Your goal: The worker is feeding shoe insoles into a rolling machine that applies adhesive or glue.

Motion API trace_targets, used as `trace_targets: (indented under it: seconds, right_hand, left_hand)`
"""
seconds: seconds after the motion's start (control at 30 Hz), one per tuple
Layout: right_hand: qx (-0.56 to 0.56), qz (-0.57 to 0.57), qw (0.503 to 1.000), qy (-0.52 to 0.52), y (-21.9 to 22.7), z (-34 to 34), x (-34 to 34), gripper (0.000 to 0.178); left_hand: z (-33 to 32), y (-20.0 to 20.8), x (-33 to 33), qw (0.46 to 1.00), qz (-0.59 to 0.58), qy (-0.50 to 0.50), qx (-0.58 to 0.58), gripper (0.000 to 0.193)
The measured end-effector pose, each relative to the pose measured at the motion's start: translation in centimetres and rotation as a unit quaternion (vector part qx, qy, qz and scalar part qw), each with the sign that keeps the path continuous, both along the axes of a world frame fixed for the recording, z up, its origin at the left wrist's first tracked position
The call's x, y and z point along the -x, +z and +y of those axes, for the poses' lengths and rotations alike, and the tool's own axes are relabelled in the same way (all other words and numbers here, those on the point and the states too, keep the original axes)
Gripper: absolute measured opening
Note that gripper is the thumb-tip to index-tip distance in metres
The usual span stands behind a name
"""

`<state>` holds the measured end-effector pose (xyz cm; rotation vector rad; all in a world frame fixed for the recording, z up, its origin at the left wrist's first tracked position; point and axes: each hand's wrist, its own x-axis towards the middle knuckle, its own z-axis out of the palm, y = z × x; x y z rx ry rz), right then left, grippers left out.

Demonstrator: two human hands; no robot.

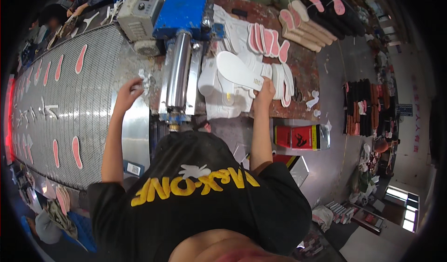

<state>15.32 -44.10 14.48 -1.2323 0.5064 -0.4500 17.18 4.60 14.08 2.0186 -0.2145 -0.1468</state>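
My right hand (265, 92) grips a white shoe insole (235, 71) by its narrow end, with the wide end pointing up and left toward the rollers. Beneath and around it lie white insoles on a white cloth (223, 110), beside a stack of white insoles (279, 83). To the left, my left hand (129, 93) hovers by the metal table edge with thumb and fingers apart and nothing visible in it. Between my hands stands a roller machine with a shiny metal roller (179, 76) and a blue housing (181, 10).
A wire-mesh conveyor (95, 104) on the left carries pink insoles (77, 152). Pink insoles (265, 38) and insole stacks (305, 29) fill the bench's far right. A grey control box (139, 13) adjoins the machine. A red-and-black box (298, 137) sits below the bench. Another person's arm (86, 3) shows far left.
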Motion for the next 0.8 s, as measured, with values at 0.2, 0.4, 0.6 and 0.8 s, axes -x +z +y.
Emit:
trace_targets:
  seconds: [0.2, 0.4, 0.6, 0.8]
  right_hand:
    - [0.094, 0.032, 0.994, 0.051, -0.4, -0.9, 0.1, 0.022]
    - [0.093, 0.067, 0.987, 0.109, -2.0, 0.3, -0.7, 0.022]
    - [0.258, 0.021, 0.960, 0.107, -2.8, 7.2, -1.3, 0.025]
    - [0.269, 0.018, 0.948, 0.167, -0.7, 13.9, -1.1, 0.025]
  left_hand:
    - [-6.6, 5.9, -2.6, 0.993, -0.021, -0.099, -0.064, 0.055]
    - [-7.7, 6.8, -2.8, 0.980, -0.024, -0.151, -0.125, 0.070]
    - [-6.7, 7.3, -3.6, 0.961, -0.085, -0.203, -0.165, 0.083]
    - [-4.4, 6.3, -3.2, 0.951, -0.121, -0.240, -0.152, 0.087]
